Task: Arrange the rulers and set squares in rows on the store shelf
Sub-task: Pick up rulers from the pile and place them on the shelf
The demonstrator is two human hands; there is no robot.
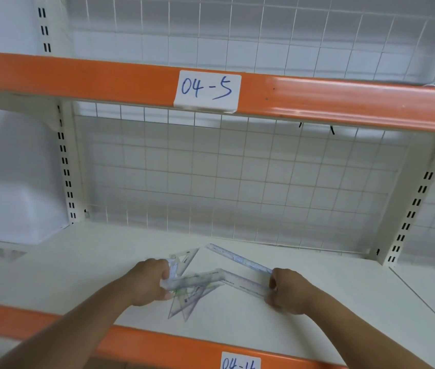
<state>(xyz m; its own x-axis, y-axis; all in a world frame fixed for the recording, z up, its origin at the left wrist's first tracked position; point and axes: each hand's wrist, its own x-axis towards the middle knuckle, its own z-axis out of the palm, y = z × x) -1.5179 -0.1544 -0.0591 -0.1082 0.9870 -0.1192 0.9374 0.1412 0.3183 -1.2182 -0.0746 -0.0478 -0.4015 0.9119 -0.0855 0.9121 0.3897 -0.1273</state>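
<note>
Fingers [165,274] on the left hand [149,283], what have they got?

They are curled round the end of a clear front ruler [195,279], thumb underneath, holding it just above the shelf [264,328]

And the right hand [289,291]?

Its fingers [272,283] pinch the end of a middle ruler [243,282]. The end of a back ruler [237,258] reaches the same fingers, though I cannot tell if it is gripped too

How do the rulers lie?

The front and middle ones meet in a shallow peak between the hands. The back ruler slants away towards the wire grid [237,177]

Where are the set squares [184,302]?

Two clear ones overlap flat on the shelf below the front ruler, points towards the orange edge [157,344]. Another set square [185,258] lies just behind the left hand, partly hidden by it

What lies further out?

An orange beam [104,78] above carries a white label [207,91] reading 04-5. A second label [240,363] sits on the lower edge, cut off. Slotted posts [64,166] stand at either side
</note>
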